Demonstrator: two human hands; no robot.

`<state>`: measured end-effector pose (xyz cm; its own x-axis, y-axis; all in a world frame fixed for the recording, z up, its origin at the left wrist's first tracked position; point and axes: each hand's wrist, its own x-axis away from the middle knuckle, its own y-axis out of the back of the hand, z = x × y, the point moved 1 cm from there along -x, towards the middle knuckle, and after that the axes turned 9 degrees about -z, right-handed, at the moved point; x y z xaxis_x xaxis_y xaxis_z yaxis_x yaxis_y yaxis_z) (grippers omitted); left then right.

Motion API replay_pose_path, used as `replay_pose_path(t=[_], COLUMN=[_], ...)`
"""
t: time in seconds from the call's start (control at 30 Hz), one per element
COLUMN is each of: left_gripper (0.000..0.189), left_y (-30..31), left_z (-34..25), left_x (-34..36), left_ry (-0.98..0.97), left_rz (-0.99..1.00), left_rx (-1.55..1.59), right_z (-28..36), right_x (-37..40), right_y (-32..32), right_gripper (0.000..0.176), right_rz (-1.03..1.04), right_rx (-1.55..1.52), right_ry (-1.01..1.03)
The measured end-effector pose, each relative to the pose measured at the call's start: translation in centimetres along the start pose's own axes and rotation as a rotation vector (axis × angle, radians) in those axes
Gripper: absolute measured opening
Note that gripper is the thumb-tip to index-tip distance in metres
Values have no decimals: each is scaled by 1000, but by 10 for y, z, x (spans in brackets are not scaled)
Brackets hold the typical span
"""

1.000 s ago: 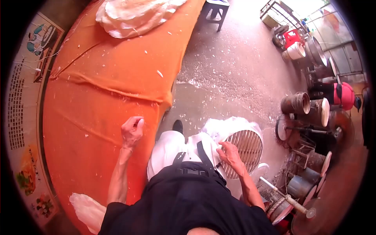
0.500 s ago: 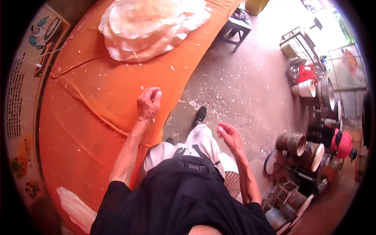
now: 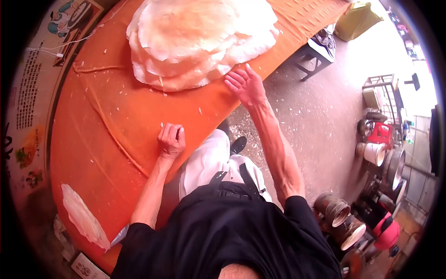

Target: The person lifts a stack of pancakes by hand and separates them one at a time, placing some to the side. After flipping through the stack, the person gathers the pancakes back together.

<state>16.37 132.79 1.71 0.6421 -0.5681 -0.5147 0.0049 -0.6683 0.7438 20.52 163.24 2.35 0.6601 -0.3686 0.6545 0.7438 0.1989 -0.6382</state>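
Note:
A tall stack of large, thin, pale round sheets that look like flatbread sits on the orange cloth covering the table. My right hand reaches to the near right edge of the stack, its fingers stretched out and the thumb apart, with nothing in it. Lower down, my left hand hovers over the cloth with its fingers curled in and nothing showing in them. At the table's lower left lies a folded pale sheet, away from both hands.
Small white flakes dot the cloth and floor. Right of the table stands a dark stool with a black bag on it, beside a yellowish bag. Metal buckets, a white bucket and a red object line the right side.
My right hand has swung up and forward from beside my leg to the stack's edge, its fingers extending. My left hand has dropped back lower. The stack is nearer as my body moves forward.

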Motion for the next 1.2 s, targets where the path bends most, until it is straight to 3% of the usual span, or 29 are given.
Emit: replay_pose_path(t=[0.1,0.23,0.57,0.73,0.87,0.9,0.97,1.03,1.1,1.2], left_gripper=[5,8,6,5,4,5,14,28,36,41], left_y=[-6,-5,-6,-3,-28,-39,-78,-102,-130,-181], left_z=[1,2,-1,-22,-64,-73,-75,-82,-75,-25], left_x=[0,-3,-9,-34,-69,-78,-73,-116,-159,-179], left_ry=[13,27,126,286,435,502,787,1132,1162,961], left_rz=[-8,-11,34,54,52,82,144,199,-54,-101], left_rx=[-8,-19,-20,108,352,439,728,1255,1613,1863], right_z=[3,8,23,35,35,38,45,53,62,71], right_x=[-14,-33,-57,-35,-19,-17,-13,-8,-6,3], right_y=[-12,-11,-11,-35,-56,-60,-67,-79,-90,-116], right_gripper=[72,69,43,32,31,41,41,40,38,42], right_rz=[110,-14,107,182,117,173,192,279,351,312], right_rx=[-31,-166,-127,67,1,44,75,68,55,76], right_ry=[-21,-148,-332,-211,-209,-176,-179,-195,-218,-189])
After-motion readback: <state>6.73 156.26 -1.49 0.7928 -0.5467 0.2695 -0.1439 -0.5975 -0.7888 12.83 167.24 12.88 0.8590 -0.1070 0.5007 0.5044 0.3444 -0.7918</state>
